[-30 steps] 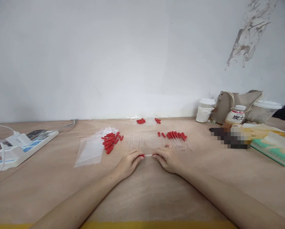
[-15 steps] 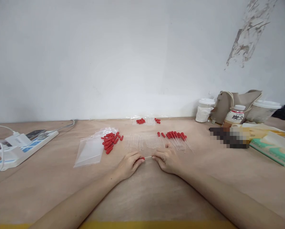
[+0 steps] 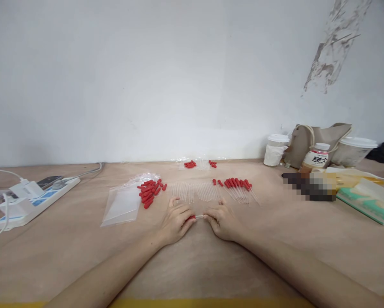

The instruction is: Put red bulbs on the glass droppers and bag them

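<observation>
Between the thumb and fingers of my left hand is a red rubber bulb, its end showing. A thin clear glass dropper tube runs from the bulb to my right hand, which pinches it. Bulb and tube are in line and appear to meet; the joint is too small to make out. Beyond my hands lie rows of bare glass tubes. A pile of loose red bulbs is at the left, and several droppers with red bulbs fitted lie at the right.
Clear plastic bags lie under and beside the bulb pile. Farther back is a bag of red bulbs and tubes. A power strip is on the left; a lidded cup, a bottle and a tissue pack stand or lie right.
My hands have come slightly nearer each other and toward me. Less of the glass tube shows between them, and the left fingers cover the red bulb differently.
</observation>
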`<state>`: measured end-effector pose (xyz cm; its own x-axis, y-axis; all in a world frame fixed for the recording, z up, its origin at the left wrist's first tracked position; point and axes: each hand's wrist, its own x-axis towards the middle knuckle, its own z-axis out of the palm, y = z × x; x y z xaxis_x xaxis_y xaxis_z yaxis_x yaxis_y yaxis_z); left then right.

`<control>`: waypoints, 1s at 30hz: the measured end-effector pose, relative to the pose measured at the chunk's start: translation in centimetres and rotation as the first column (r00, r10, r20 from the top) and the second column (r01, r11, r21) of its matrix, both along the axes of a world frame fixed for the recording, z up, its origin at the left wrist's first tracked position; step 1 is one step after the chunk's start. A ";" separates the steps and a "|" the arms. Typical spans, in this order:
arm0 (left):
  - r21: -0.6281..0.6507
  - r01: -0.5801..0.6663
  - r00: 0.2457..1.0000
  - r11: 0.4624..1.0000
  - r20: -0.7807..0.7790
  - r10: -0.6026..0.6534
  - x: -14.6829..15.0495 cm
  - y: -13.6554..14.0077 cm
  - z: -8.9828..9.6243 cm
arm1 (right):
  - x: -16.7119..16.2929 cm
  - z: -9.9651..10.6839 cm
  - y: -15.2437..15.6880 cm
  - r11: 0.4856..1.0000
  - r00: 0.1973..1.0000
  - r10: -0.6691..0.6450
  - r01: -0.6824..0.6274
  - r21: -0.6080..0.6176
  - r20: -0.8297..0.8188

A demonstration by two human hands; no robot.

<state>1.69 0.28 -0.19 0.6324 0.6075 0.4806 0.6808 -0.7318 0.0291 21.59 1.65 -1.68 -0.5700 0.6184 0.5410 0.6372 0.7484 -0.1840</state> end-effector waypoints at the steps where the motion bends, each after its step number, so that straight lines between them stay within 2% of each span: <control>1: 0.003 0.000 1.000 1.000 -0.009 0.000 0.0 0.0 0.0 | -0.1 -0.1 0.0 1.000 1.000 -0.001 0.001 -0.006 0.000; 7: 0.018 0.017 0.999 1.000 -0.043 -0.016 -0.1 0.5 -0.2 | -0.5 -0.3 0.1 0.998 1.000 0.001 -0.001 -0.061 -0.006; 10: 0.020 0.028 1.000 0.999 -0.010 -0.027 -0.6 0.8 0.1 | -0.6 -0.1 0.3 0.993 1.000 0.013 -0.014 -0.116 -0.012; 15: -0.092 -0.009 0.993 0.996 0.113 0.019 -1.7 0.6 0.8 | -0.5 0.5 0.3 0.979 0.998 0.027 -0.039 -0.201 -0.059; 20: -0.208 -0.016 0.981 0.978 0.186 0.056 -1.8 0.4 0.5 | 0.2 0.9 0.1 0.993 0.996 0.087 -0.088 -0.083 -0.014; 26: -0.318 -0.052 0.979 0.947 0.173 0.112 -1.5 0.8 0.0 | 0.3 0.9 -0.1 0.999 0.995 0.019 -0.024 0.043 0.103; 28: -0.307 -0.066 0.971 0.950 0.199 0.132 -1.6 0.9 -0.2 | 0.6 1.1 0.1 0.998 0.992 -0.040 0.034 0.053 0.119; 30: -0.290 -0.080 0.960 0.954 0.237 0.152 -1.8 0.9 -0.3 | 1.3 1.4 0.7 0.983 0.979 -0.185 0.183 0.031 0.086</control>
